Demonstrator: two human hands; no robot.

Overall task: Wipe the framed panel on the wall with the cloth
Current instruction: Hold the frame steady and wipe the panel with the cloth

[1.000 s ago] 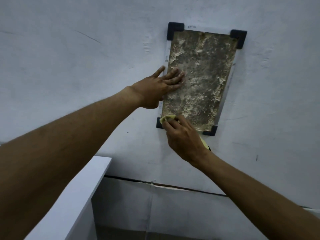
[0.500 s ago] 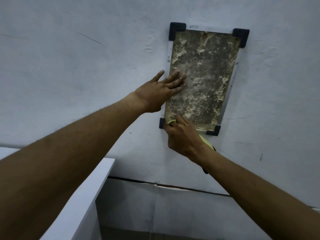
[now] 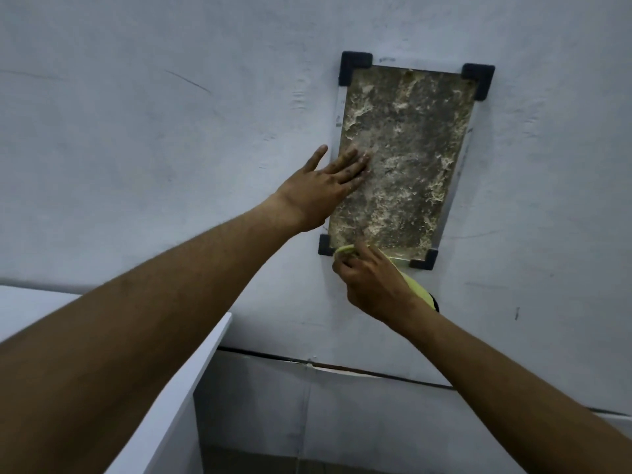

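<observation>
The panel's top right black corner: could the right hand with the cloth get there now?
Probably yes. The right hand grips the cloth at the bottom edge of the panel, and the face above it is bare; the left hand lies flat at the left edge, off that path.

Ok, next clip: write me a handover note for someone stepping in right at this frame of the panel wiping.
Left hand: open and flat, fingers resting on the left edge of the framed panel on the wall.
Right hand: grips the yellow cloth at the panel's bottom edge, near the lower left corner.
Done: the cloth is up against the bottom rail; no clean patch is evident.
Left: the panel face looks mottled with pale residue all over; wipe it, probably working upward from the bottom.
</observation>
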